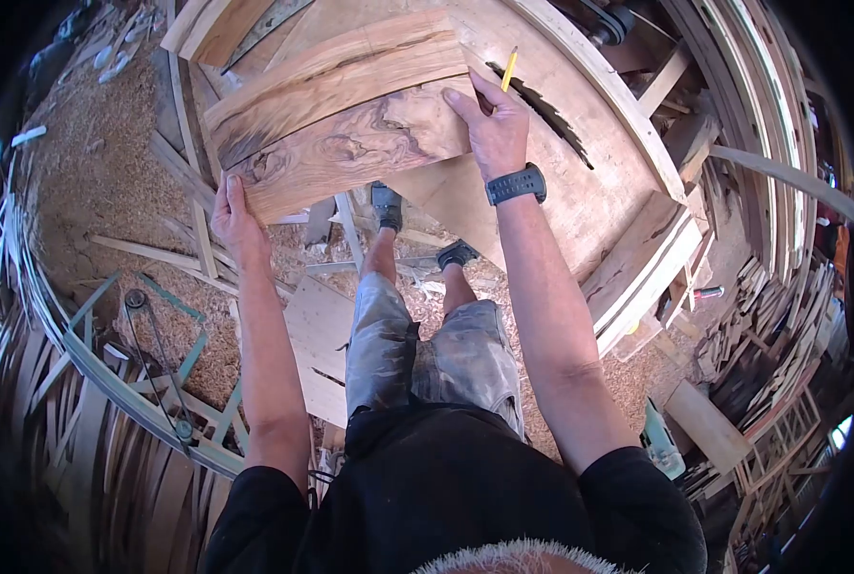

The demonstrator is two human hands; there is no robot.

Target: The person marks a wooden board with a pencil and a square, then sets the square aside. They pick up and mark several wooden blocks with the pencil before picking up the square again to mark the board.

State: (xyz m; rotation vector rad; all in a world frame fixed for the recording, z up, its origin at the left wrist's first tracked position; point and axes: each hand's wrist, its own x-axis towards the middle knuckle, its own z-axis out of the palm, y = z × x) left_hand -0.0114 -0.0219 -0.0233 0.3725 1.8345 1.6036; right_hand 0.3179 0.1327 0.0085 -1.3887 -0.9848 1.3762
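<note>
A figured wooden board [350, 158] with swirling dark grain is held up by its two ends. My left hand [240, 220] closes on its lower left corner, thumb on top. At the other end my right hand [499, 129] grips the right edge, thumb on the face and fingers behind. A yellow pencil [510, 69] sticks up beside the right fingers. Along the far edge of the held board lies a second board [350, 72] with a dark streak, a thin dark line between them. Right of my hand a toothed saw blade [551, 120] shows in the work table [580, 215].
Two stacked wood pieces [642, 253] lie at the table's near right edge. Sawdust [101, 182] and loose strips cover the floor. A green metal frame with a belt [159, 354] stands at left. Piles of offcuts [771, 335] fill the right side.
</note>
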